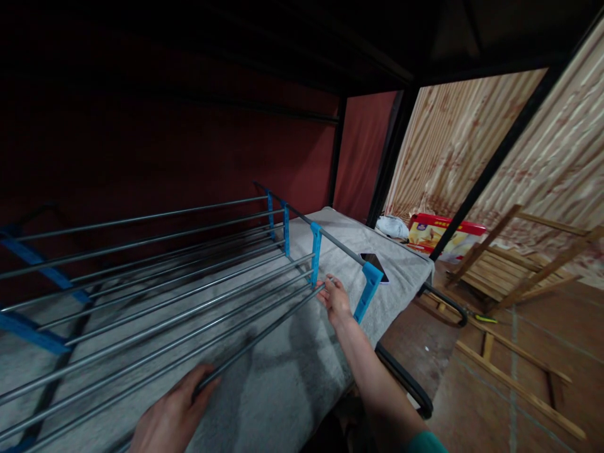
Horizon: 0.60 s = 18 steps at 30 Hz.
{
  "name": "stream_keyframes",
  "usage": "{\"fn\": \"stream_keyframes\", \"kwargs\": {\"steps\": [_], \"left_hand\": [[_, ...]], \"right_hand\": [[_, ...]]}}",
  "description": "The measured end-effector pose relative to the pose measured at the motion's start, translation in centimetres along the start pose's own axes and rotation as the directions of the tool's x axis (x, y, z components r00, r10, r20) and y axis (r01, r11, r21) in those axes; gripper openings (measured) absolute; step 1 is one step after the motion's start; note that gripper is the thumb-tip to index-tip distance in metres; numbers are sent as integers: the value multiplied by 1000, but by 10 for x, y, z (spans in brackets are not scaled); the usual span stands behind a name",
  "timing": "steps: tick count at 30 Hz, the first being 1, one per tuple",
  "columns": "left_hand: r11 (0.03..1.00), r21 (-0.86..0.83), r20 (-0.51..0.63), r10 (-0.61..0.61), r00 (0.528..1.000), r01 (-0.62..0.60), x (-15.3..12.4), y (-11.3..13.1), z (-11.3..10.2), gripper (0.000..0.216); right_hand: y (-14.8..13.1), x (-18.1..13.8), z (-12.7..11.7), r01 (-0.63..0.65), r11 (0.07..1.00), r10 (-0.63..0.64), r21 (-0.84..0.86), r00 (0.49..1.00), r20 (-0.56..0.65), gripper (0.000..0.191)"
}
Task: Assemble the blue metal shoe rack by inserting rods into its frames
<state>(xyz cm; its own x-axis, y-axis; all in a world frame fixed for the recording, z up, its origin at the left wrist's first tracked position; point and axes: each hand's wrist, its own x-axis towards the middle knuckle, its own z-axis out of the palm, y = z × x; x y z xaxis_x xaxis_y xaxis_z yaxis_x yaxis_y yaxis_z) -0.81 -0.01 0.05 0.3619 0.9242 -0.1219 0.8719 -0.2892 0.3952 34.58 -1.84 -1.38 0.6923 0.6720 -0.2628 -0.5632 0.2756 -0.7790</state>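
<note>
A rack of grey metal rods (189,306) with blue plastic brackets (316,251) lies across a grey cloth-covered bed (268,384). My left hand (174,412) is closed around a loose-looking metal rod (264,333) at the near side. That rod's far end is between the fingertips of my right hand (336,299), just beside one blue bracket. Closer to me, another blue bracket (368,292) sits at the end of the crossbar, right of my right hand. Whether the rod's tip touches any bracket I cannot tell.
A dark-screened phone (375,267) lies on the cloth past the rack. Black bed posts (394,157) and a black curved rail (443,302) border the bed. Beyond are a red and yellow box (443,236), a wooden chair (514,270) and wooden strips (523,390) on the floor.
</note>
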Motion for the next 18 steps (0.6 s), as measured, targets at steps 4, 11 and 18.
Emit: {"fn": "stream_keyframes", "kwargs": {"steps": [4, 11, 18], "left_hand": [[998, 57, -26, 42, 999, -40, 0, 5, 3, 50], [992, 118, 16, 41, 999, -42, 2, 7, 3, 48], [986, 162, -5, -24, 1000, 25, -1, -9, 0, 44]], "right_hand": [[8, -3, 8, -57, 998, 58, -28, 998, 23, 19], [20, -8, 13, -198, 977, 203, -80, 978, 53, 9], [26, -7, 6, -261, 954, 243, -149, 961, -132, 13]]}}
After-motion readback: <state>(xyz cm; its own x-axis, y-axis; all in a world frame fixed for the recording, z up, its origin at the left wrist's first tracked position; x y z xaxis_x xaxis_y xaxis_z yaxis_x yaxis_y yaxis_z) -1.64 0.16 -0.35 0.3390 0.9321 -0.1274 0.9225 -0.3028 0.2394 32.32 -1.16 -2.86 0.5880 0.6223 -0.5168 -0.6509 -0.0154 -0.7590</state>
